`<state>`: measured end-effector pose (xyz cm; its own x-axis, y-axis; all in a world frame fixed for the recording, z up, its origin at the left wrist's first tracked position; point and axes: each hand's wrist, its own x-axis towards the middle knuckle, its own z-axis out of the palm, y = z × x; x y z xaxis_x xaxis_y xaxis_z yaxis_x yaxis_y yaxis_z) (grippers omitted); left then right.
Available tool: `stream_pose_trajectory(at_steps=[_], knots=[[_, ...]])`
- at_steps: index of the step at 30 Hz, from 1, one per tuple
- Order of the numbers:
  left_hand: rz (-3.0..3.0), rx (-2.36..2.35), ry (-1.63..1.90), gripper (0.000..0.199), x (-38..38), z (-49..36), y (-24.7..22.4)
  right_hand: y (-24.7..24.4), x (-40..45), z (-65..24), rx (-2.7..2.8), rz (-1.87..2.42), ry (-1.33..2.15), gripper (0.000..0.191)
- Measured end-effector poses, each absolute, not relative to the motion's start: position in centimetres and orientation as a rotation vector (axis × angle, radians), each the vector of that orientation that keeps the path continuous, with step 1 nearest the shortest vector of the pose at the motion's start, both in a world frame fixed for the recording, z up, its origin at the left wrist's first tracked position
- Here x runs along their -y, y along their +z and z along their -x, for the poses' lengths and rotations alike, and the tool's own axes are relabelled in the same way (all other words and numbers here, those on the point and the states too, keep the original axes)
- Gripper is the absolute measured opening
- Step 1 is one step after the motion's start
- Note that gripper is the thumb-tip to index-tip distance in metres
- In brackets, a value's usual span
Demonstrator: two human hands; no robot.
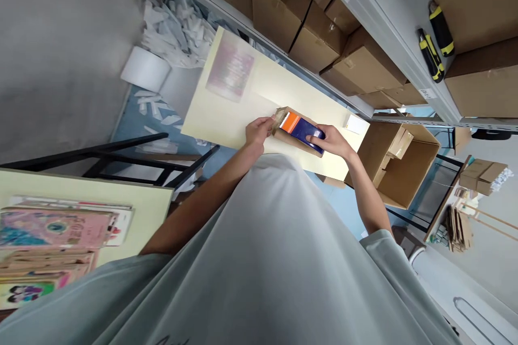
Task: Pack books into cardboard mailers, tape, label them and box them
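A small open cardboard box (294, 143) lies over the cream tabletop (259, 83), just in front of my shirt. Inside its opening sits a dark blue and orange pack (300, 129), its exact kind unclear. My left hand (258, 132) pinches the flap at the box's left end, fingertips closed on the cardboard. From the right, my right hand (329, 141) grips the blue end of the pack, thumb on top; its other fingers are partly hidden. A pinkish printed sheet or booklet (230, 69), blurred, lies toward the table's far left end.
Brown cartons (319, 35) fill the shelf beyond the table. Two yellow-black cutters (431, 56) rest on a shelf board. A large open carton (404, 172) stands right. Booklets (56, 226) lie on another table at left. White scraps (178, 27) and a roll (145, 68) are behind.
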<state>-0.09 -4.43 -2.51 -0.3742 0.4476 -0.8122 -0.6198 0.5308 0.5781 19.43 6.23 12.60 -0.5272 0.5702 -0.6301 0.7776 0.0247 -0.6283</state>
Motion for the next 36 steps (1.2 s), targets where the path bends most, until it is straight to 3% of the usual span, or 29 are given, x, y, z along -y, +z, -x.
stream_pose_trajectory(at_steps=[5, 7, 10, 14, 17, 28, 36], knots=[[-0.291, -1.816, 1.008, 0.036, 5.8, -0.1, -3.9, 12.5, -6.1, -19.6, -2.077, -1.396, -1.534, 0.042], [-0.566, -1.875, 0.986, 0.047, 6.6, 0.6, -4.1, 12.6, -6.0, -19.7, -2.075, -1.411, -1.537, 0.042], [-0.977, -1.703, 1.003, 0.076, 7.3, 2.1, -3.7, 12.6, -5.8, -19.8, -2.059, -1.423, -1.544, 0.043], [-1.372, -1.335, 0.928, 0.132, 5.7, 4.1, -2.6, 12.9, -5.5, -19.7, -2.066, -1.404, -1.556, 0.043], [-1.607, -1.161, 0.727, 0.153, 3.2, 4.9, -2.0, 13.4, -5.5, -19.4, -2.063, -1.403, -1.533, 0.043], [-2.006, -1.164, 0.439, 0.125, 1.6, 4.9, -1.4, 14.6, -6.3, -18.0, -1.903, -1.358, -1.58, 0.045], [-2.103, -1.172, 0.392, 0.119, 1.4, 4.9, -1.3, 16.1, -6.3, -19.7, -1.749, -1.365, -1.614, 0.038]])
